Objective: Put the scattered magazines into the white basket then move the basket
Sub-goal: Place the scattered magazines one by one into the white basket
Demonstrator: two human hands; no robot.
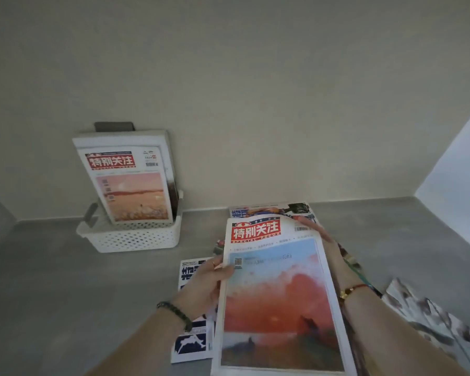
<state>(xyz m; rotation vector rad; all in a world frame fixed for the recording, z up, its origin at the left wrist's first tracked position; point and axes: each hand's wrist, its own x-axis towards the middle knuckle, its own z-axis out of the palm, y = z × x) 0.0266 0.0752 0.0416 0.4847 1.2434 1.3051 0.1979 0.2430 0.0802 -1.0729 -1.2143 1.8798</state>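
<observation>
- Well, grey counter [65, 280] meets a plain beige wall [255, 104].
- Basket [136, 237] near the wall holds standing magazines [130, 185].
- Left hand [209, 278] and right hand [334, 256] grip the edges of one magazine [277, 294].

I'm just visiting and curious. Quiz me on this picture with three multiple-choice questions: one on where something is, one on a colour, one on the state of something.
1. Where does the white basket stand?
A. Far left on the table, near the wall
B. At the table's right end
C. Under the held magazine

2. What colour is the title banner on the held magazine?
A. Green
B. Red
C. Black

3. What holds that magazine?
A. Nothing; it lies flat
B. One hand
C. Two hands

Answers:
1 A: the basket sits at the far left, close to the wall.
2 B: a red banner runs across the top of its cover.
3 C: the left hand grips its left edge and the right hand its upper right edge.
</observation>
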